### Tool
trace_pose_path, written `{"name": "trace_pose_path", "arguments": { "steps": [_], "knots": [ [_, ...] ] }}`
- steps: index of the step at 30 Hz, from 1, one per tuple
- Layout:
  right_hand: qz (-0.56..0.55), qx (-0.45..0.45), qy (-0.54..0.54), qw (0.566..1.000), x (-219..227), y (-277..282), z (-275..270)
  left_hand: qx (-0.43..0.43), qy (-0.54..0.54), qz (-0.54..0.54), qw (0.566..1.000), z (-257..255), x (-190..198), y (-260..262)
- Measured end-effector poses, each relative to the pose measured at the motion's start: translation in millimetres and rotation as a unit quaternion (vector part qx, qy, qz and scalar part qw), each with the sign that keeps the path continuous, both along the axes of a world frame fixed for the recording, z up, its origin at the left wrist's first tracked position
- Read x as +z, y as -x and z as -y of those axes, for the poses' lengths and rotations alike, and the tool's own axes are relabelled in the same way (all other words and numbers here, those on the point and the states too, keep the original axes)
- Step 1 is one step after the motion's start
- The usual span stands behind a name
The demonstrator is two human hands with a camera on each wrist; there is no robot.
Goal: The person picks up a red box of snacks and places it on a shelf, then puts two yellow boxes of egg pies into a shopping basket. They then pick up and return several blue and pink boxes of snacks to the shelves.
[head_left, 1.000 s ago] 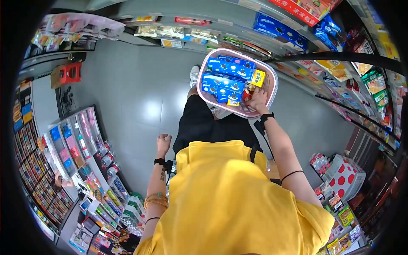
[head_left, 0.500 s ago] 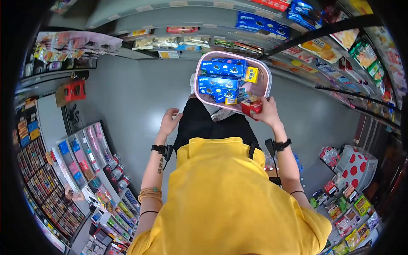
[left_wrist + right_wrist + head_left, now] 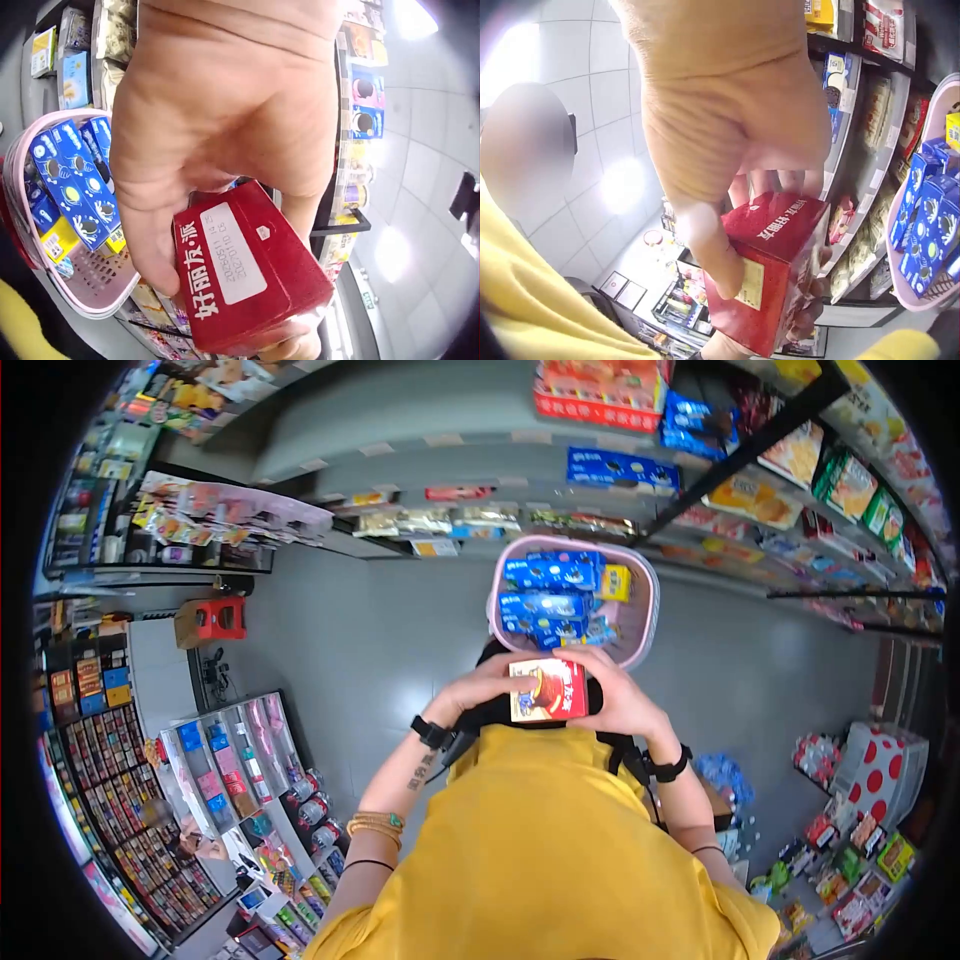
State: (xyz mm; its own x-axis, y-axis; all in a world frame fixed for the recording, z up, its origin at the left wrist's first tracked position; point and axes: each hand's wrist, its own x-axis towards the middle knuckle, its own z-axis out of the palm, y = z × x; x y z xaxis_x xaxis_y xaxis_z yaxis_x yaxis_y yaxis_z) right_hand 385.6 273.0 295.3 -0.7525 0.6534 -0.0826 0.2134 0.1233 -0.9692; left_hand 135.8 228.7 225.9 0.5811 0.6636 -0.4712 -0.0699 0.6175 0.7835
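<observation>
Both hands hold a small red pie box (image 3: 555, 690) in front of the yellow shirt. The left hand (image 3: 485, 685) grips one end, its thumb lying over the printed face. At the opposite end, the right hand (image 3: 625, 705) curls round the box. White lettering and a pale panel with a printed date show on the pie box (image 3: 232, 277) in the left wrist view. In the right wrist view the thumb presses beside a cream label. Just beyond the hands is a pink basket (image 3: 655, 590) holding several blue cookie boxes (image 3: 545, 607) and a yellow box (image 3: 615, 583).
Shelves (image 3: 400, 470) of packaged snacks run along the far side and curve round to the right. On the left stand a display rack (image 3: 230, 760), large bottles (image 3: 312, 805) and a red stool-like object (image 3: 225, 618). A white box with red dots (image 3: 880, 765) sits at right.
The right hand, first inside the basket, has lifted the red pie box out over the near rim and toward the body. The left hand has come up from the side and now grips it too.
</observation>
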Motion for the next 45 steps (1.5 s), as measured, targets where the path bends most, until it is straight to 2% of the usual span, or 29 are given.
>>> {"name": "trace_pose_path", "arguments": {
  "steps": [1, 2, 4, 8, 10, 15, 17, 18, 20, 22, 24, 27, 31, 33, 34, 35, 36, 38, 41, 44, 45],
  "knots": [
    [-0.022, -0.009, -0.013, 1.0, -2, 5, -1, 0.04, 0.046, 0.017, 0.998, 2, 8, 1],
    [-0.025, -0.018, -0.04, 0.999, -2, 8, -3, 0.042, 0.041, 0.011, 0.998, 7, -4, 10],
    [-0.005, -0.048, -0.042, 0.998, -2, 13, -2, 0.099, 0.016, 0.028, 0.995, 14, 4, 16],
    [-0.011, -0.02, 0.069, 0.997, -20, 23, -1, 0.195, 0.031, 0.051, 0.979, 37, -1, 32],
    [-0.022, -0.001, 0.135, 0.991, -21, 35, 0, 0.215, -0.009, 0.045, 0.976, 45, -1, 37],
    [-0.009, -0.008, 0.047, 0.999, -27, 70, 0, 0.235, -0.085, 0.007, 0.968, 55, 8, 43],
    [0.003, 0.005, 0.07, 0.998, -24, 80, -7, 0.242, -0.103, 0.0, 0.965, 59, 1, 47],
    [0.01, 0.012, 0.084, 0.996, -24, 88, -9, 0.263, -0.089, 0.017, 0.961, 62, -9, 55],
    [0.031, 0.008, 0.022, 0.999, -27, 96, -12, 0.299, -0.063, 0.049, 0.951, 69, -32, 71],
    [0.075, 0.019, -0.056, 0.995, -32, 101, -19, 0.335, -0.006, -0.024, 0.942, 76, -38, 89],
    [0.118, 0.008, -0.077, 0.99, -45, 104, -23, 0.368, 0.076, -0.111, 0.92, 88, -72, 120],
    [0.171, -0.003, -0.098, 0.98, -48, 110, -31, 0.391, 0.13, -0.264, 0.872, 121, -114, 151],
    [0.17, 0.0, -0.096, 0.981, -42, 118, -39, 0.388, 0.263, -0.383, 0.796, 205, -202, 188],
    [0.152, -0.001, -0.107, 0.983, -39, 123, -41, 0.398, 0.267, -0.429, 0.766, 251, -229, 194],
    [0.142, -0.002, -0.113, 0.983, -37, 125, -43, 0.39, 0.263, -0.431, 0.77, 266, -225, 192],
    [0.145, 0.001, -0.115, 0.983, -35, 128, -44, 0.373, 0.253, -0.413, 0.791, 289, -235, 196],
    [0.146, 0.004, -0.118, 0.982, -33, 131, -46, 0.371, 0.28, -0.399, 0.791, 302, -239, 195],
    [0.146, 0.003, -0.129, 0.981, -28, 138, -50, 0.342, 0.323, -0.397, 0.788, 314, -234, 194],
    [0.13, -0.01, -0.137, 0.982, -18, 147, -58, 0.355, 0.312, -0.401, 0.784, 313, -223, 189],
    [0.076, -0.04, -0.117, 0.989, 18, 159, -80, 0.368, 0.278, -0.395, 0.794, 327, -269, 202],
    [0.051, -0.048, -0.13, 0.989, 34, 162, -93, 0.364, 0.263, -0.407, 0.795, 323, -270, 205]
  ]
}}
